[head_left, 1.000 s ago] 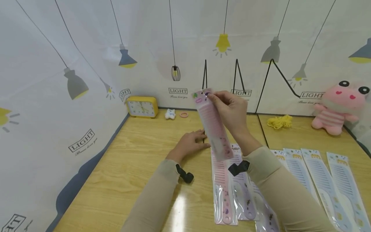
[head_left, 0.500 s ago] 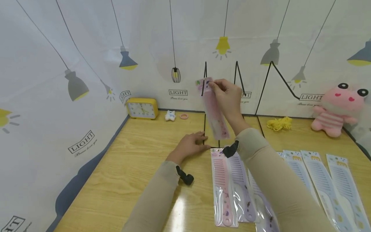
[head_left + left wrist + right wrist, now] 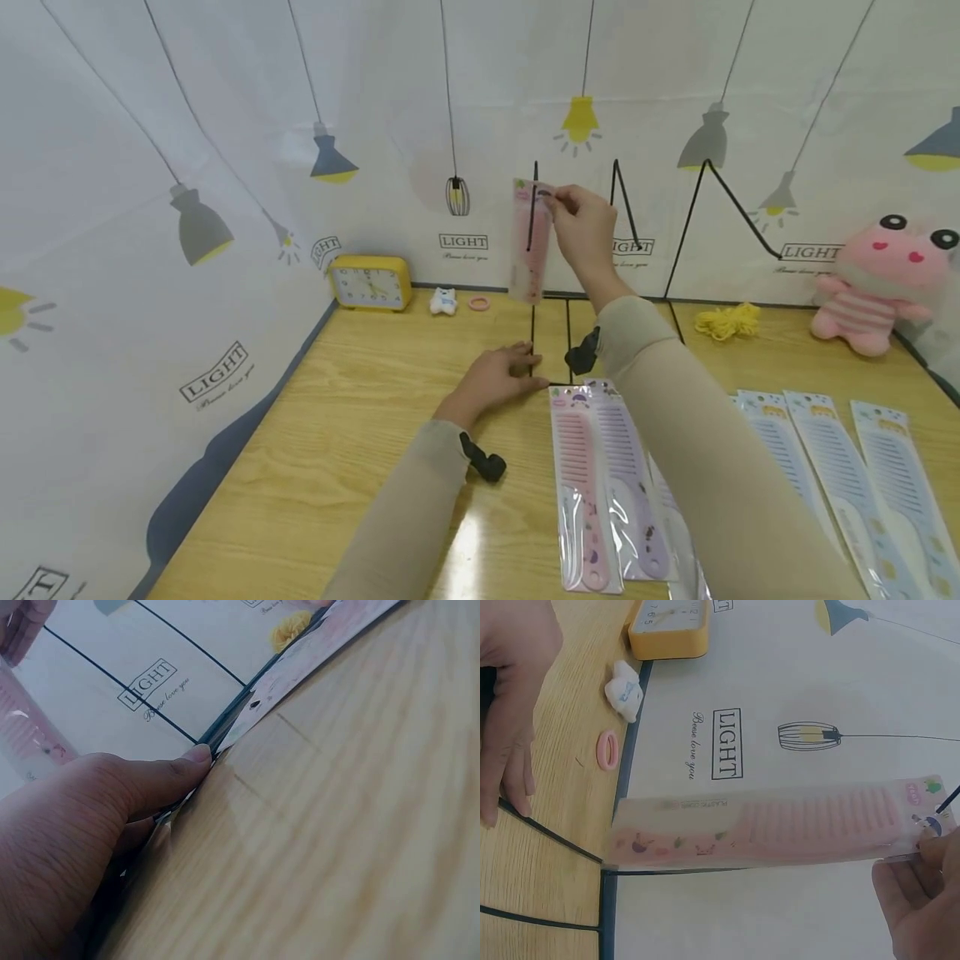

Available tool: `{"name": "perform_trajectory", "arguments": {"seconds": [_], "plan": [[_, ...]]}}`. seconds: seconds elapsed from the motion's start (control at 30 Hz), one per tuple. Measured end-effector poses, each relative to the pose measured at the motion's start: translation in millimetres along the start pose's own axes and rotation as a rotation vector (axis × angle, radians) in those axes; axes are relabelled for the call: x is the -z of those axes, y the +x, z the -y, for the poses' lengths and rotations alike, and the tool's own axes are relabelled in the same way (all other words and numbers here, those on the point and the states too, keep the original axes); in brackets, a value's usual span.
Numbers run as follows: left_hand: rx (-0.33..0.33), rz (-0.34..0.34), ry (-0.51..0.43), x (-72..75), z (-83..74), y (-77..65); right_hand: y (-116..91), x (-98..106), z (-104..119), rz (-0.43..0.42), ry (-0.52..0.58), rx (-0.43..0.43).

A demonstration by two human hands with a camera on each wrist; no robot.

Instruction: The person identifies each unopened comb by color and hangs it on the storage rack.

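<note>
We are looking down at a wooden table [image 3: 360, 400] backed by a white curtain printed with hanging lamps. A black wire display rack [image 3: 534, 333] stands at the middle of the table, and we place everything else from it. Far left of the rack, against the curtain, sit a yellow alarm clock [image 3: 370, 282], a small white toy [image 3: 443, 301] and a pink ring [image 3: 478, 303]. Far right are a tangle of yellow yarn [image 3: 723, 321] and a pink plush toy [image 3: 877, 283]. In front of the rack lie packaged pink, purple and blue combs [image 3: 581, 483]. Our left hand [image 3: 498, 379] rests flat on the table, fingers relaxed against the rack's base. Our right hand [image 3: 581, 225] pinches the top of a pink comb in clear packaging [image 3: 528, 242], hanging upright at the rack's top prong, with little cartoon prints on its handle.
</note>
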State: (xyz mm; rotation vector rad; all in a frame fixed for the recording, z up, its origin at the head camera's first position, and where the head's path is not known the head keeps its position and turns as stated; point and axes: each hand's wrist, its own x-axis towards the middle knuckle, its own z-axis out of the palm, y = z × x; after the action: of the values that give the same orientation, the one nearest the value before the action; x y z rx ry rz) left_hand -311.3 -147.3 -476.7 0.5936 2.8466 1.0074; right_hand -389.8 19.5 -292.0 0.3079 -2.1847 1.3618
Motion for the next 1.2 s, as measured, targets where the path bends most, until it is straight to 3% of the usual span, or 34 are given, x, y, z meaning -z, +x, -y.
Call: {"name": "perform_trajectory", "arguments": {"seconds": [0.37,0.6,0.77,1.03,1.2], "plan": [[-0.001,0.008,0.023,-5.0,0.0,2.4,-16,10,-14,0.006,0.017,-0.030],[0.004,0.013,0.022,-6.0,0.2,1.1,-43,30,-32,0.064,0.025,-0.096],[0.005,0.021,0.017,-6.5,1.3,2.2,-78,44,-43,0.183,-0.001,-0.134],[0.023,0.011,0.027,-3.5,5.3,3.8,-140,56,-57,0.529,-0.011,-0.180],[0.019,0.010,0.025,-3.1,4.9,3.6,-165,63,-73,0.629,-0.023,-0.174]]}}
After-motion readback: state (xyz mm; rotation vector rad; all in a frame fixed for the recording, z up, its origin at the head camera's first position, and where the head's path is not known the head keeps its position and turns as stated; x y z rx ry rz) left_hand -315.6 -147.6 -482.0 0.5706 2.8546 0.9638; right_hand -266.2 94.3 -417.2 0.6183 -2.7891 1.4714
